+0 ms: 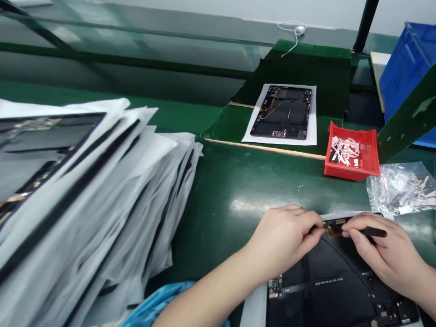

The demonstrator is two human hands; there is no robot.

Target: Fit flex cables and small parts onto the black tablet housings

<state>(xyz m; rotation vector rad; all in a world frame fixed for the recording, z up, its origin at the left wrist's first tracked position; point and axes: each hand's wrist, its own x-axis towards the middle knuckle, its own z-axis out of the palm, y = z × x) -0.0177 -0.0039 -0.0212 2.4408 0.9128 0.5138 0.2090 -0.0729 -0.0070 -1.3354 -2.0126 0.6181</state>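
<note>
An opened tablet [327,281], black inside, lies on a white sheet in front of me. My left hand [286,231] is closed in a pinch at the tablet's far edge; its fingertips hide whatever is between them. Right beside those fingertips an orange flex cable [335,233] shows. My right hand [381,245] grips black tweezers [374,232], their rear end sticking out to the right. The tweezers' tips are hidden behind the fingers, close to the flex cable. A thin black wire curves across the tablet below both hands.
A tall, leaning stack of tablets between white sheets [136,190] fills the left. Another opened tablet [289,111] lies on a green board behind. A red bin [369,152] with small white strips, a clear plastic bag [402,186] and a blue crate [408,68] stand at right.
</note>
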